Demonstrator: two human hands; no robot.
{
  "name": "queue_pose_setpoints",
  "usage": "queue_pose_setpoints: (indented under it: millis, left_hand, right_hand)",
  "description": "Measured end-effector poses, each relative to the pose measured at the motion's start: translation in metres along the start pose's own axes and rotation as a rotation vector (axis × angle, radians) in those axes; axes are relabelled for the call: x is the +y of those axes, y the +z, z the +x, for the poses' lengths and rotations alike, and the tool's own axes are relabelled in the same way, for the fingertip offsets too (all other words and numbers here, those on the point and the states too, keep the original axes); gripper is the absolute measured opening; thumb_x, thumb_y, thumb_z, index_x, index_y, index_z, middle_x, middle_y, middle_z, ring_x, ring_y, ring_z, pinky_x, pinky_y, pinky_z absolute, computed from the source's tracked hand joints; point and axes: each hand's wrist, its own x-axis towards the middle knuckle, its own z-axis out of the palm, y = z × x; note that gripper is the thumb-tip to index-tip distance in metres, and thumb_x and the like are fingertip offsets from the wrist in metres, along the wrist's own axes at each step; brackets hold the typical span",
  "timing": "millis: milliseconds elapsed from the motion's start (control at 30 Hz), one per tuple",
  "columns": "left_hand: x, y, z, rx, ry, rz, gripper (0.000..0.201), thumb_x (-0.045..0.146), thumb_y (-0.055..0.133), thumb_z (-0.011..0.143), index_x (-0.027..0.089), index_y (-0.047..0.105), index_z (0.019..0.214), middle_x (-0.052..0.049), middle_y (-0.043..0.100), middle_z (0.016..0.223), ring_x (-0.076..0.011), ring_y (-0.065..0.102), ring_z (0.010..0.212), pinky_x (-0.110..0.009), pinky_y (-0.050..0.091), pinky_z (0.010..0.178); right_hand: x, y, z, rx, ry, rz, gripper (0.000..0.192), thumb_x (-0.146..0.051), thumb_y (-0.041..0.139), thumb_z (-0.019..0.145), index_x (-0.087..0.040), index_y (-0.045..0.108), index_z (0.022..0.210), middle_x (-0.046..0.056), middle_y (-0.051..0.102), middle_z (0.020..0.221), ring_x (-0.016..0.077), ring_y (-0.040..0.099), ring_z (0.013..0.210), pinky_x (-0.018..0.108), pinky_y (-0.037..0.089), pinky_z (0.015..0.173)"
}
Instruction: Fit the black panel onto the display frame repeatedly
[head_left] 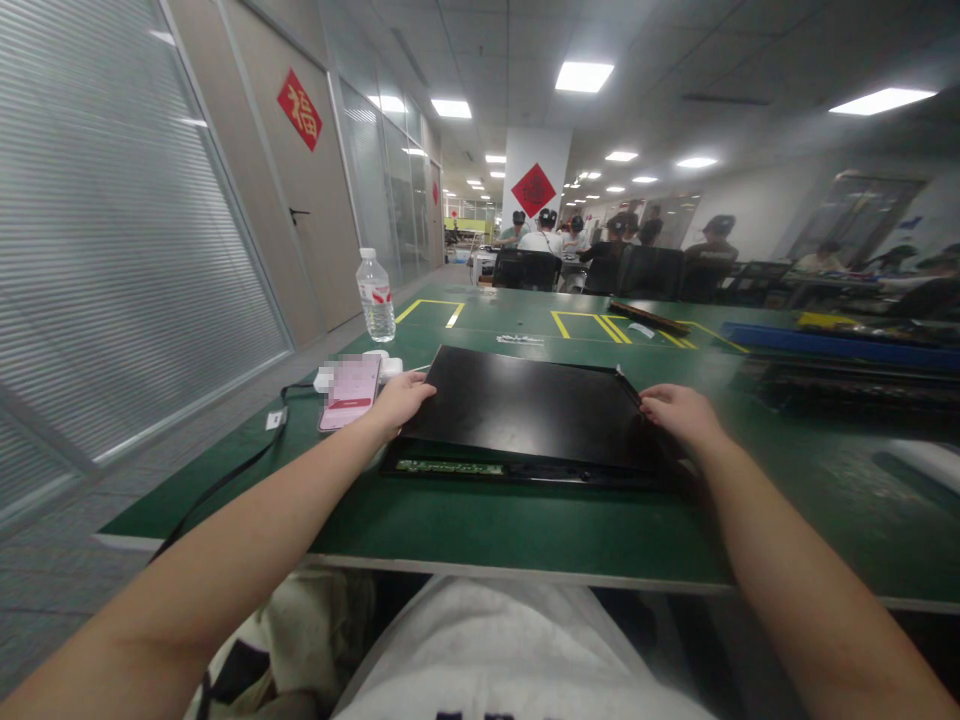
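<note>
I have my left hand (401, 398) and right hand (679, 412) gripping opposite side edges of the flat, matte black rectangular panel (536, 405), fingers curled over it, on the green table mat (480, 520). A pink-screened phone (349, 392) lies just beside my left hand; open mat to the right.

Bright ceiling panels (583, 76); edges warped, background soft.

Green tabletop (480, 520): black panel (525, 410) ctr near front edge; phone (349, 393), water bottle (376, 297) twd left edge.
</note>
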Motion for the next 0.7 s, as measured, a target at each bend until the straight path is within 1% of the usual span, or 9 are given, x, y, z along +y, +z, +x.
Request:
queue_pose_setpoints:
  millis: [133,300,533,700]
  left_hand:
    - [-0.0005,0.0003,0.0001,0.004,0.014,0.002,0.03,0.006,0.07,0.07,0.013,0.072,0.099,-0.004,0.075,0.069,-0.0189,0.068,0.052,-0.028,0.054,0.057]
    - [-0.0002,0.0005,-0.0013,-0.008,0.015,0.017,0.029,0.007,0.068,0.073,0.014,0.07,0.101,-0.003,0.076,0.07,-0.0173,0.067,0.05,-0.027,0.054,0.055]
    - [0.0024,0.0029,-0.003,0.006,0.008,-0.034,0.023,0.003,0.066,0.074,0.014,0.068,0.095,-0.003,0.075,0.069,-0.0168,0.068,0.051,-0.026,0.054,0.054]
    - [0.0033,0.0032,-0.0038,0.012,0.001,-0.012,0.024,0.004,0.065,0.076,0.013,0.067,0.099,-0.004,0.076,0.072,-0.016,0.068,0.052,-0.027,0.056,0.059]
  right_hand:
    - [-0.0004,0.0,-0.0004,0.009,-0.006,-0.006,0.028,-0.034,0.063,0.077,-0.021,0.077,0.097,0.008,0.076,0.084,0.0214,0.071,0.076,0.033,0.056,0.075]
    - [-0.0017,-0.0004,-0.0011,-0.015,0.039,0.013,0.03,-0.033,0.062,0.078,-0.021,0.076,0.101,0.009,0.077,0.089,0.022,0.071,0.08,0.034,0.056,0.079]
    - [-0.0037,-0.0008,-0.002,-0.033,0.067,0.041,0.031,-0.031,0.061,0.078,-0.02,0.076,0.102,0.009,0.077,0.089,0.0219,0.071,0.081,0.034,0.056,0.079]
    - [-0.0032,-0.0004,-0.0012,-0.03,0.066,0.063,0.031,-0.03,0.062,0.077,-0.019,0.077,0.103,0.009,0.077,0.089,0.0218,0.071,0.081,0.033,0.055,0.078]
